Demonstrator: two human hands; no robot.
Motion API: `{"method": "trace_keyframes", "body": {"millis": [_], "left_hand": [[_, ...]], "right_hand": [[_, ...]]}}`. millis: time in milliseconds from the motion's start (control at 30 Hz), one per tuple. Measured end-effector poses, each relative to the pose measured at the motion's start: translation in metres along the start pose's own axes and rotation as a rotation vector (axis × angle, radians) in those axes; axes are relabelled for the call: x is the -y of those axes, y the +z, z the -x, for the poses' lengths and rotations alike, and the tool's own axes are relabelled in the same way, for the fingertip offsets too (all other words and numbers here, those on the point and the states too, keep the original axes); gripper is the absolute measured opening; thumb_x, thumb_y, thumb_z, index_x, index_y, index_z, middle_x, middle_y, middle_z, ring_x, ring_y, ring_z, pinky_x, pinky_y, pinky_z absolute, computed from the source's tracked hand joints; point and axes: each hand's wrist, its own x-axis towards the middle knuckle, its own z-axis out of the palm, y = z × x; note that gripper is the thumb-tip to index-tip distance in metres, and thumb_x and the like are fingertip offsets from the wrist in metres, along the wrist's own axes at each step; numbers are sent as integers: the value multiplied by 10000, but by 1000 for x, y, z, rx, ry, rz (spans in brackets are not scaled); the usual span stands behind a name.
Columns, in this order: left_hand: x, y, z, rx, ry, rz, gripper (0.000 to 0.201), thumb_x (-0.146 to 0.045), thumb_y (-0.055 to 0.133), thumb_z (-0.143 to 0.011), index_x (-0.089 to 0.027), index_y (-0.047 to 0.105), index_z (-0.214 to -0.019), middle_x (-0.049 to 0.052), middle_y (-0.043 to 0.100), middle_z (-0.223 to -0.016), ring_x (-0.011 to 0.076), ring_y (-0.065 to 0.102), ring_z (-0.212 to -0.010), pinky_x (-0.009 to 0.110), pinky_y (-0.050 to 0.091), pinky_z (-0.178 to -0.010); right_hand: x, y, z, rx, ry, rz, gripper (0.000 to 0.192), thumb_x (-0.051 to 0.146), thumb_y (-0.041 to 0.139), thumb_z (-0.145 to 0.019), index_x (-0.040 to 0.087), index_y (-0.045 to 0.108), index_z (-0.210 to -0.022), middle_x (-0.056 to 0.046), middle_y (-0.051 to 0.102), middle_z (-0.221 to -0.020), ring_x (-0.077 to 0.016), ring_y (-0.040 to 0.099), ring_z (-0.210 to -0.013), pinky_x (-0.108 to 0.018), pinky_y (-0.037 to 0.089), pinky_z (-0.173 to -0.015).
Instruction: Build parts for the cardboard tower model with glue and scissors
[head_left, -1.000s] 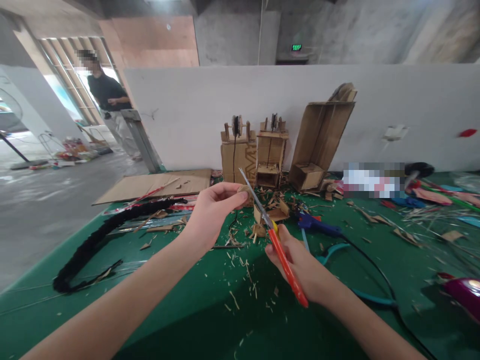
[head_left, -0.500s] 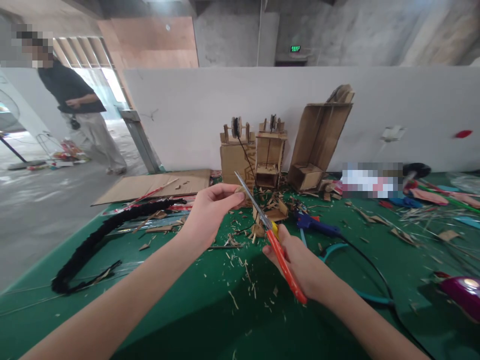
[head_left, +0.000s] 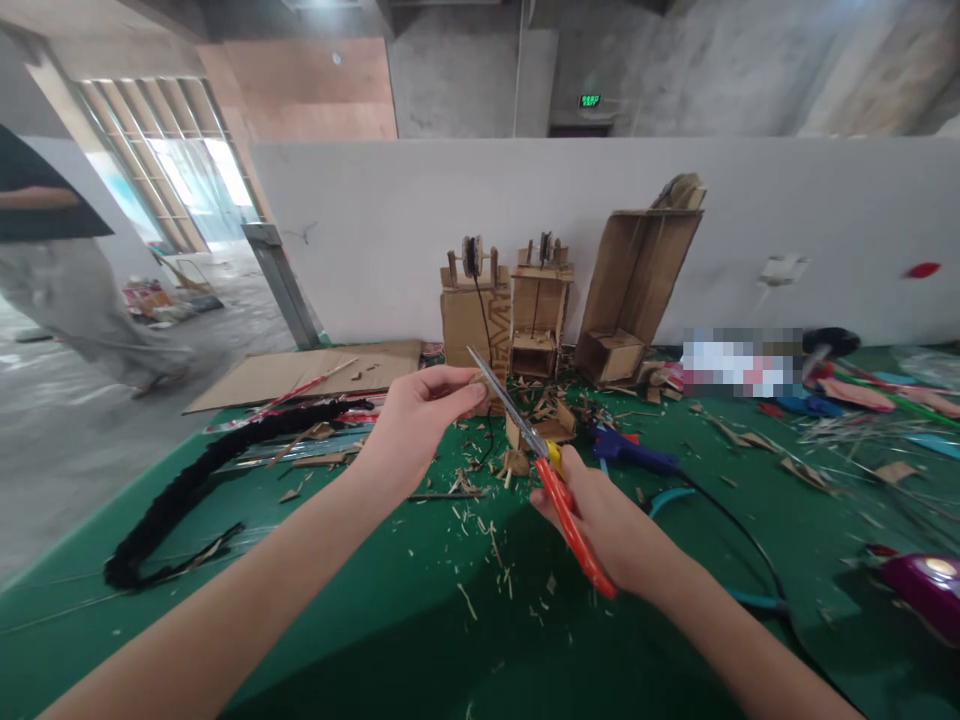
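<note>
Left hand: the left hand was raised over the green table mat, thumb and fingers pinched narrow on a small brown cardboard piece.
Right hand: the right hand was wrapped tight around the handles of the orange-handled scissors, nearer to me than the 2 small cardboard models.
Scissors: the steel blades pointed up and away, their tips touching the cardboard piece just in front of the 2 small cardboard models.
Blades: closed or a crack apart, I could not tell.
Models: the 2 stood side by side against the white wall.
Tall box: an open brown cardboard box leaned just right of the models.
Glue gun: a blue glue gun lay in front of the models, slightly right.
Black strip: a long black fuzzy strip curved well left of the models.
Scraps: cardboard slivers littered the mat in front of the models.
Passer-by: a blurred person was far left of the models.
</note>
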Motion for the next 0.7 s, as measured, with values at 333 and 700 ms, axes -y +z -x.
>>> {"method": "trace_keyframes", "body": {"millis": [333, 700], "left_hand": [[3, 2, 1, 23, 39, -68, 136, -221, 690, -732, -159, 722, -848, 69, 715, -892, 168, 630, -856, 341, 460, -877], [-1, 3, 1, -3, 38, -99, 128, -204, 694, -723, -159, 729, -838, 71, 721, -882, 172, 635, -846, 343, 462, -862]], "right_hand": [[-5, 2, -1, -5, -13, 34, 314, 522, 401, -877, 247, 273, -795, -14, 542, -703, -183, 502, -578, -301, 339, -532], [-7, 5, 0, -21, -24, 52, 327, 526, 406, -883, 254, 261, -773, -51, 576, -746, -233, 565, -678, -328, 371, -577]]}}
